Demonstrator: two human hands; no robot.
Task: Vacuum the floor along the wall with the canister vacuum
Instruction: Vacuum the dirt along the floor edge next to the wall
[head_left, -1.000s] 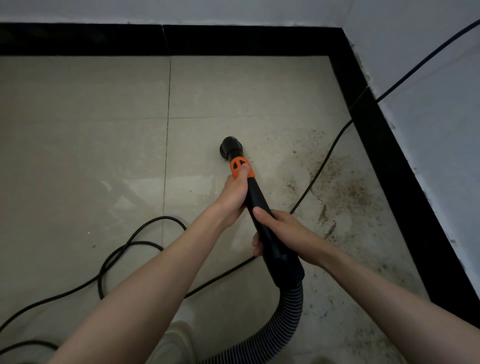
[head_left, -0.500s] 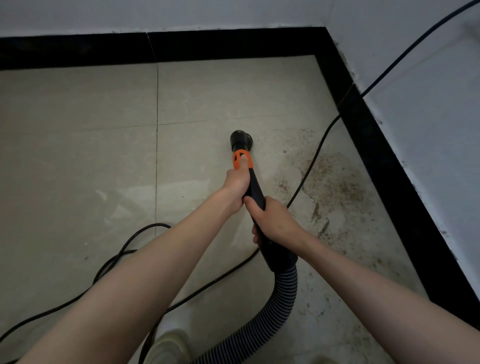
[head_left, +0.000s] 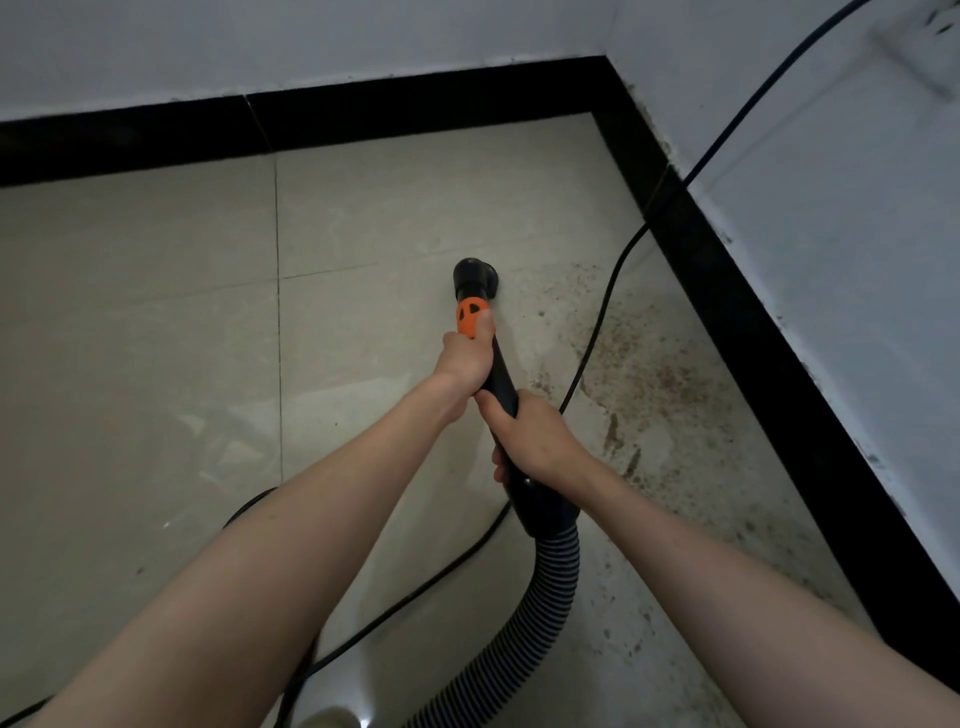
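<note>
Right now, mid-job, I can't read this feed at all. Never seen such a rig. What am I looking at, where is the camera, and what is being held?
There is no machine arm here: a person wears one wide-angle camera on the head, looking forward and down at two bare hands. The left hand grips the black vacuum wand near its orange collar. The right hand grips it lower down, above the ribbed hose. The round nozzle points down at the pale floor tiles, near a room corner edged with black skirting. A black power cord runs across the floor and up the right wall. Brown dirt specks lie right of the nozzle, along that wall.
</note>
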